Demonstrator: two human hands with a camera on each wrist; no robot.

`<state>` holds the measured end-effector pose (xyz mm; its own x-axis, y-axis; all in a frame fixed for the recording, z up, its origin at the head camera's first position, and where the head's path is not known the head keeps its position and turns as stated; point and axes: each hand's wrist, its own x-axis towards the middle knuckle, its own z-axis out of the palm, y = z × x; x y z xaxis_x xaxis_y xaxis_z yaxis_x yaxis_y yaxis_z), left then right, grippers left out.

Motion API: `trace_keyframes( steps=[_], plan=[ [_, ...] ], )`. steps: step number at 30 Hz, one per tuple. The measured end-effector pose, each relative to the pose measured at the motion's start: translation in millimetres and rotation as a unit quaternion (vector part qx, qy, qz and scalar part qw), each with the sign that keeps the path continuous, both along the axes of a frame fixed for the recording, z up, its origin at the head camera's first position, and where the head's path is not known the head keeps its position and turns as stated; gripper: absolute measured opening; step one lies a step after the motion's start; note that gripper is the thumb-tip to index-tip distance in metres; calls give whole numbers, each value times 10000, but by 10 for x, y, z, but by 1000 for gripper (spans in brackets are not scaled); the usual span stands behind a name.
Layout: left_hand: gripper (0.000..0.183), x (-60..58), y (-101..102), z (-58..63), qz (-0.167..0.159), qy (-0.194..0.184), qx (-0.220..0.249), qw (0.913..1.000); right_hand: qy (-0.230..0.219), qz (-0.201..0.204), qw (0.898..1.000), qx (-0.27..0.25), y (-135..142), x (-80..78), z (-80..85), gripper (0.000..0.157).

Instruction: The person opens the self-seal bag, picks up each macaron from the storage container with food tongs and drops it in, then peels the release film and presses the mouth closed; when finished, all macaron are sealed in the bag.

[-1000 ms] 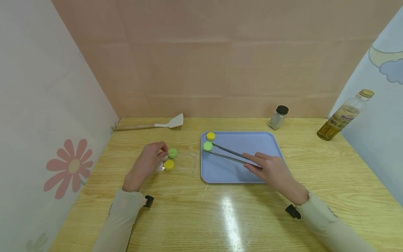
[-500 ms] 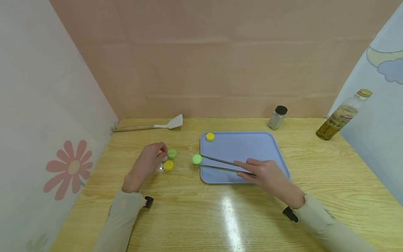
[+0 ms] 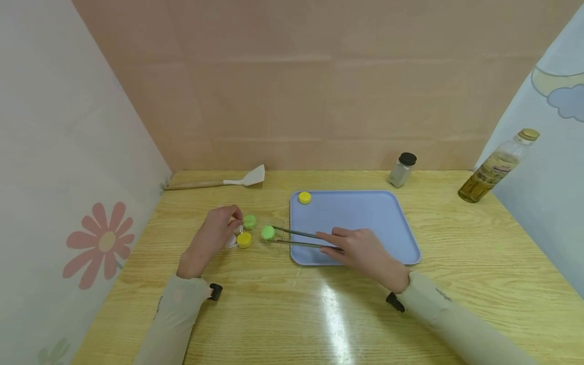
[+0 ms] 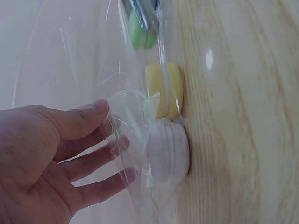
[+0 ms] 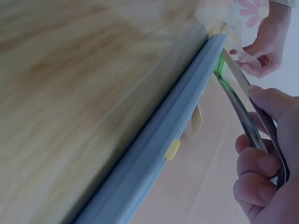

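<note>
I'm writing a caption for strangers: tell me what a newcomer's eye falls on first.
First, probably the blue tray, flat on the table near the middle, a yellow macaron in its far left corner. Next, the tongs in the right hand, holding a green macaron left of the tray. Then the bottle at the far right.

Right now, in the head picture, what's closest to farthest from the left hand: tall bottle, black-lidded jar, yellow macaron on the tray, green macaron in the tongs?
From the left hand:
1. Green macaron, to its right, in the tongs.
2. Yellow macaron, far left corner of the tray.
3. Jar, behind the tray.
4. Bottle, far right.
</note>
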<state>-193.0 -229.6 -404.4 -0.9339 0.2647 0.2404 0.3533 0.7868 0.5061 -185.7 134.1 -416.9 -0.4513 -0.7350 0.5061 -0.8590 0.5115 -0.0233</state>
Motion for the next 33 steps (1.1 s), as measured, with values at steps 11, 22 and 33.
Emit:
trace_keyframes(
  steps=[11, 22, 33],
  plan=[
    [5, -19, -1, -6, -29, 59, -47, 10000, -536, -270, 9982, 35, -171, -49, -5, 35],
    [5, -15, 5, 3, 39, -70, -71, 9999, -607, -316, 9977, 16, -251, -104, -42, 33],
    [6, -5, -6, -4, 70, -103, -53, 9999, -452, -403, 9979, -251, -146, -44, 6, 36]
  ],
)
